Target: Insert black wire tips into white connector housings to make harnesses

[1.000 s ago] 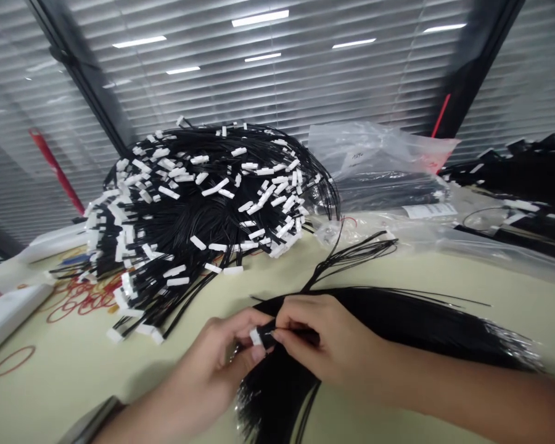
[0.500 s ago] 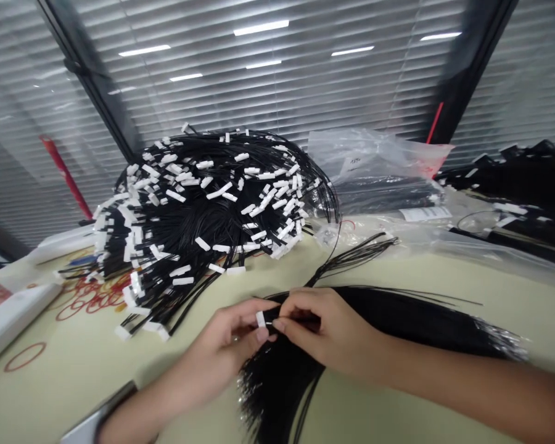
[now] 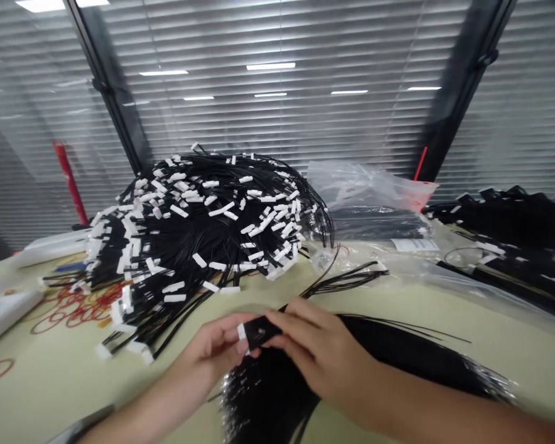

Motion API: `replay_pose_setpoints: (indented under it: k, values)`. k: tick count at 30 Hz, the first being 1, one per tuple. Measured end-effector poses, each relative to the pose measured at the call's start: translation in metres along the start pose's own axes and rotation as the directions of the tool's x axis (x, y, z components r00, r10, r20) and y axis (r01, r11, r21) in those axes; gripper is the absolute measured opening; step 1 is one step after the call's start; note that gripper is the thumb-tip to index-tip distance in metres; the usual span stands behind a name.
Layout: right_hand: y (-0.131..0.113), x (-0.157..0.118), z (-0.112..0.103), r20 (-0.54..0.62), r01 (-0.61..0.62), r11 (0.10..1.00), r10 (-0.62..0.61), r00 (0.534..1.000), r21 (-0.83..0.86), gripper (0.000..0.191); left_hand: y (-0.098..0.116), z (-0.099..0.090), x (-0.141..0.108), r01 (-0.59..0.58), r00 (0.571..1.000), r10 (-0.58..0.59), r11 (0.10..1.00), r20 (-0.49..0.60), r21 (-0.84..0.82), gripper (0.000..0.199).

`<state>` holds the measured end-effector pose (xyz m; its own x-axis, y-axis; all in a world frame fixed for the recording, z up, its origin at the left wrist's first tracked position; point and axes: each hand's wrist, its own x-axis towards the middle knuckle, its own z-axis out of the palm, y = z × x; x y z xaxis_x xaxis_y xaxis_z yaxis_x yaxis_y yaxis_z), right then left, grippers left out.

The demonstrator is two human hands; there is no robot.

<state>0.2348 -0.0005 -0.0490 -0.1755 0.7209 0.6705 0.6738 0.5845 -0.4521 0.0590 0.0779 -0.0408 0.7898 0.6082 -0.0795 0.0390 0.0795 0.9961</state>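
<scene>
Left hand [image 3: 217,346]: grip pinched on a white plug [image 3: 243,338], low middle of the frame
Right hand [image 3: 321,345]: grip closed on the plug's black wires [image 3: 264,332]
Loose bundle [image 3: 268,388]: on the bench [image 3: 50,376], below the hands
Big pile [image 3: 203,228]: left of the middle

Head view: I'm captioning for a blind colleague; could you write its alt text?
A person's left hand pinches a white connector while the right hand grips its black wiring. Beneath lies a bundle of black wires; behind sits a heap of white-ended black cables.
</scene>
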Motion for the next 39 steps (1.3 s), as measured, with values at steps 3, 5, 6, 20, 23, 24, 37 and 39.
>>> replay_pose_setpoints:
  k: [3, 5, 6, 20, 23, 24, 37, 39]
  values:
    - [0.000, -0.008, 0.010, 0.119, -0.160, 0.986, 0.154, 0.981, 0.040, 0.028, 0.000, 0.001, -0.003, -0.021, 0.998, 0.020, 1.000, 0.056, 0.020, 0.025]
    - [0.000, -0.010, 0.013, 0.126, -0.259, 0.958, 0.244, 0.962, 0.123, 0.020, 0.000, 0.001, -0.005, -0.012, 0.998, 0.007, 0.998, 0.065, 0.068, 0.025]
    - [0.000, -0.010, 0.014, 0.119, -0.292, 0.943, 0.276, 0.954, 0.158, 0.017, 0.000, 0.001, -0.006, -0.003, 0.998, -0.003, 0.995, 0.062, 0.097, 0.025]
    - [-0.008, -0.019, 0.014, -0.035, -0.068, 0.989, 0.073, 0.997, 0.129, 0.006, 0.002, 0.005, -0.019, 0.085, 0.996, -0.092, 0.921, -0.001, 0.381, 0.047]
    - [-0.007, -0.019, 0.015, -0.027, -0.021, 0.998, 0.023, 0.999, 0.067, 0.007, 0.004, 0.007, -0.022, 0.097, 0.994, -0.105, 0.914, 0.000, 0.394, 0.050]
    - [-0.007, -0.020, 0.016, -0.030, -0.010, 0.999, 0.012, 0.999, 0.049, 0.007, 0.004, 0.007, -0.022, 0.100, 0.994, -0.108, 0.914, -0.001, 0.393, 0.050]
    - [-0.006, -0.020, 0.015, -0.066, 0.022, 0.997, -0.017, 0.998, 0.071, 0.008, 0.002, 0.006, -0.025, 0.084, 0.993, -0.112, 0.906, 0.045, 0.414, 0.050]
    - [-0.006, -0.020, 0.015, -0.063, 0.034, 0.997, -0.030, 0.998, 0.063, 0.010, 0.003, 0.007, -0.022, 0.092, 0.993, -0.110, 0.940, 0.038, 0.329, 0.050]
